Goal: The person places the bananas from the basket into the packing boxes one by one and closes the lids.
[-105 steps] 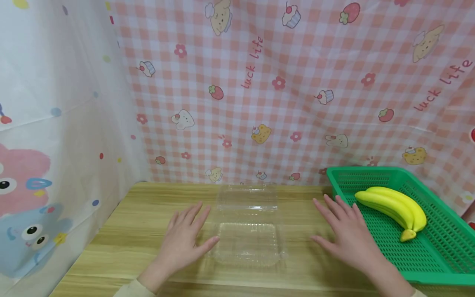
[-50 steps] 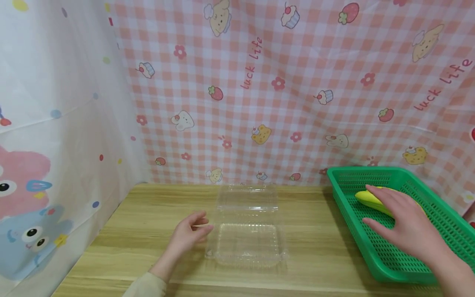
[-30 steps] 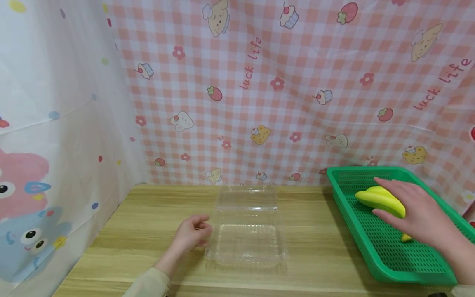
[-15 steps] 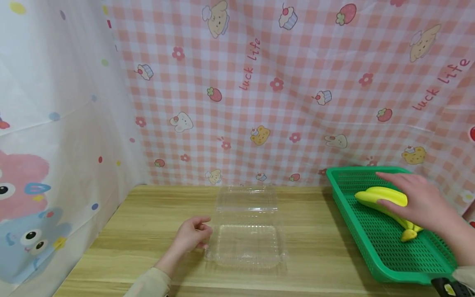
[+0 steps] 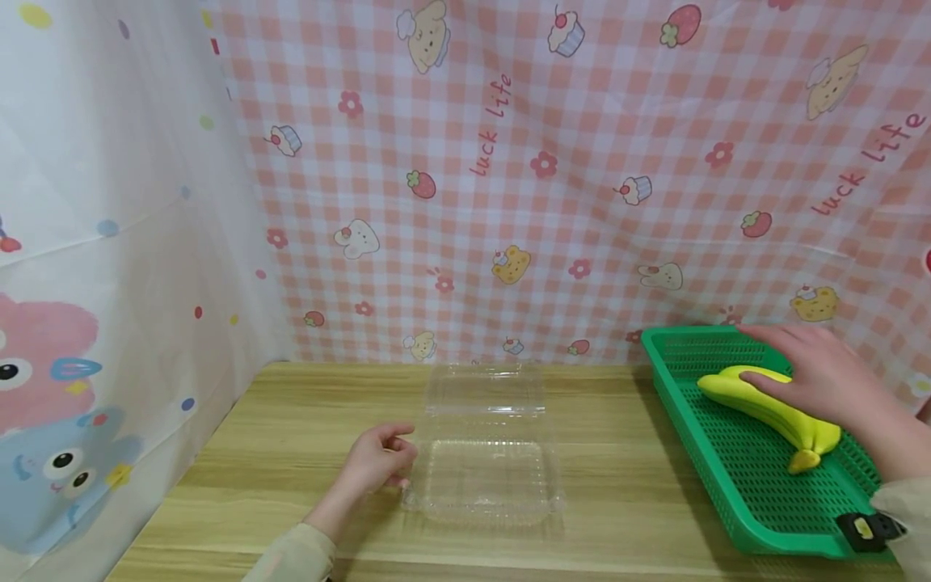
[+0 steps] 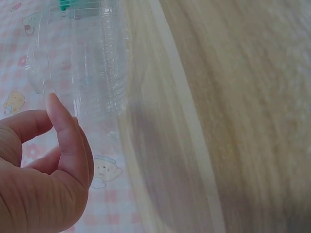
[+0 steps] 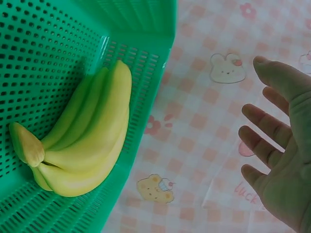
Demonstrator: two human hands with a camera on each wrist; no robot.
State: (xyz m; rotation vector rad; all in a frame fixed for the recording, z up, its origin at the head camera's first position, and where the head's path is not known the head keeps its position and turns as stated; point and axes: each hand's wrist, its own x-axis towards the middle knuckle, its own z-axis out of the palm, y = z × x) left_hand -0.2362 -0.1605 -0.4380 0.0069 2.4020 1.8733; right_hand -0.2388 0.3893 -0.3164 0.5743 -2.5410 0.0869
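Note:
A bunch of yellow bananas (image 5: 771, 412) lies in a green perforated basket (image 5: 698, 477) at the right. My right hand (image 5: 829, 376) hovers over the basket's far side, overlapping part of the bunch in the head view. Its fingers are spread and empty; the right wrist view shows the hand (image 7: 282, 131) apart from the bananas (image 7: 87, 141). A clear plastic clamshell container (image 5: 487, 477) sits with its lid up, mid-table. Beside its left edge is my left hand (image 5: 374, 459), fingers loosely curled. In the left wrist view, the fingertips are right by the clear container (image 6: 90, 58).
The wooden table (image 5: 305, 412) carries the container and the basket. A pink checked cloth (image 5: 465, 202) hangs along the back, and a white patterned cloth (image 5: 160, 283) at the left. Black wrist gear (image 5: 865, 529) shows on my right arm.
My right hand has moved from left of the basket to over the bananas, then up and away from them. My left hand's fingers have gone from spread to loosely curled beside the container.

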